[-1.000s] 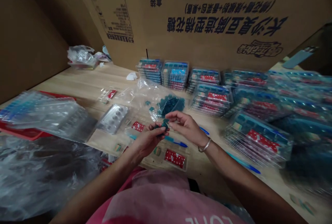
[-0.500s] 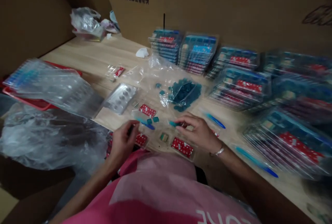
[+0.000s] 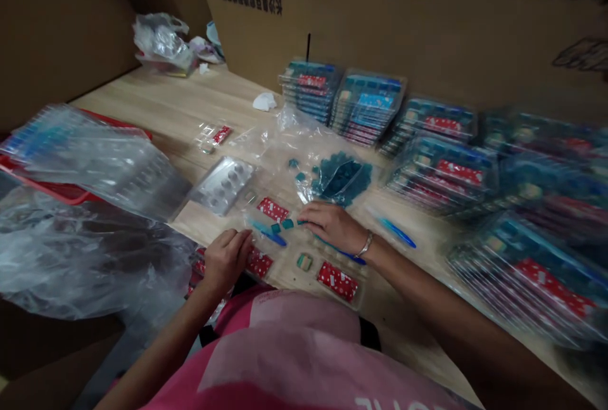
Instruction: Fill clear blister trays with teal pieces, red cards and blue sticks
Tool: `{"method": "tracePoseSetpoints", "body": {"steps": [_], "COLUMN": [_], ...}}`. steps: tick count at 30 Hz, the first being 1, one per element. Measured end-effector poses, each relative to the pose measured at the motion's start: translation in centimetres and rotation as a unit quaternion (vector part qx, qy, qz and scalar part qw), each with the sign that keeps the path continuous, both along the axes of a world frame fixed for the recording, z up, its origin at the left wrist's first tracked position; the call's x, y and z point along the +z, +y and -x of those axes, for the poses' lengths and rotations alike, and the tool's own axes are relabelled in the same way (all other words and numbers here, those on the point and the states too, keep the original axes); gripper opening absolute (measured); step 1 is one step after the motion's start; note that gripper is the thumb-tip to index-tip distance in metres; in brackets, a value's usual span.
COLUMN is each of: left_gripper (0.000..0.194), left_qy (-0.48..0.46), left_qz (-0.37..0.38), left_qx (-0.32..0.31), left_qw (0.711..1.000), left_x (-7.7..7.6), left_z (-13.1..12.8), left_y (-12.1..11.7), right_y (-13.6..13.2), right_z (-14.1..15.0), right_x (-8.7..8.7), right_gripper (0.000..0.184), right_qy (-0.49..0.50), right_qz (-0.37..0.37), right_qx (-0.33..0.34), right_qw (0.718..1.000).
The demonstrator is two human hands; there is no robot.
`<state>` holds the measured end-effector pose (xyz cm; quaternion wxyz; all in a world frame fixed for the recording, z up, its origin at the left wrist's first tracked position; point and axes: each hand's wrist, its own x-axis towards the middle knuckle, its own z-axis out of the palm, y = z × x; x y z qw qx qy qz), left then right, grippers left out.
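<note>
My right hand (image 3: 332, 226), a thin bangle on its wrist, lies flat with its fingertips on a small teal piece (image 3: 301, 222). Two more teal squares (image 3: 281, 225) sit just left of it, near a red dotted card (image 3: 272, 209). My left hand (image 3: 227, 259) rests curled on a clear blister tray (image 3: 266, 277), beside another red card (image 3: 259, 263). Its fingers hide whatever lies beneath them. A blue-tipped teal stick (image 3: 268, 235) lies between my hands. Behind them, a clear plastic bag (image 3: 304, 156) holds a heap of teal pieces (image 3: 344, 179).
Stacked clear blister packs (image 3: 441, 172) cover the back and right of the wooden table (image 3: 142, 112). Crumpled plastic sheeting (image 3: 80, 251) and a red tray (image 3: 42, 175) lie at left. Cardboard cartons (image 3: 427, 17) wall the far side.
My hands have come down from pinching teal pieces together. The right hand now lies flat on the table area, the left rests lower on the tray, and the view has shifted slightly.
</note>
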<state>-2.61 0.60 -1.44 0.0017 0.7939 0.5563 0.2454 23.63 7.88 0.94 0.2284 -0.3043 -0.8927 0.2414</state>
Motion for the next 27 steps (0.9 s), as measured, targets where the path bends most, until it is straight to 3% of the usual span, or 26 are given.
{"method": "tracePoseSetpoints", "body": {"steps": [6, 12, 15, 18, 22, 24, 25, 27], "left_gripper": [0.025, 0.020, 0.020, 0.023, 0.024, 0.026, 0.028, 0.037], "left_qy": [-0.027, -0.041, -0.045, -0.063, -0.152, -0.259, -0.332, -0.493], "left_qz": [0.013, -0.009, -0.010, 0.017, 0.062, 0.079, 0.095, 0.169], "left_qx": [-0.019, -0.034, -0.044, -0.041, -0.003, 0.061, 0.096, 0.137], "left_qw": [0.999, 0.999, 0.998, 0.997, 0.986, 0.961, 0.934, 0.842], "left_x": [-0.3, -0.5, -0.6, -0.4, 0.5, 1.5, 2.2, 3.7], "left_z": [0.3, 0.3, 0.3, 0.2, -0.3, -0.8, -1.1, -2.0], "left_y": [0.2, 0.5, 1.1, 1.4, 1.0, 0.7, 0.7, 0.7], "right_y": [1.0, 0.5, -0.4, -1.4, -2.5, -2.7, -2.8, -3.0], "right_z": [0.5, 1.1, 1.1, 1.2, 1.4, 1.4, 1.4, 1.6], "right_x": [0.4, 0.8, 1.0, 1.3, 1.3, 1.4, 1.5, 2.2], "right_gripper": [0.019, 0.009, 0.024, 0.044, 0.048, 0.044, 0.042, 0.038], "right_qy": [-0.023, -0.084, -0.110, -0.181, -0.226, -0.206, -0.187, -0.133], "right_qz": [0.003, -0.010, -0.033, -0.079, -0.110, -0.118, -0.121, -0.115], "right_qx": [0.029, 0.002, -0.026, -0.007, -0.002, -0.035, -0.052, -0.079], "right_qw": [0.999, 0.996, 0.993, 0.980, 0.968, 0.971, 0.974, 0.981]}}
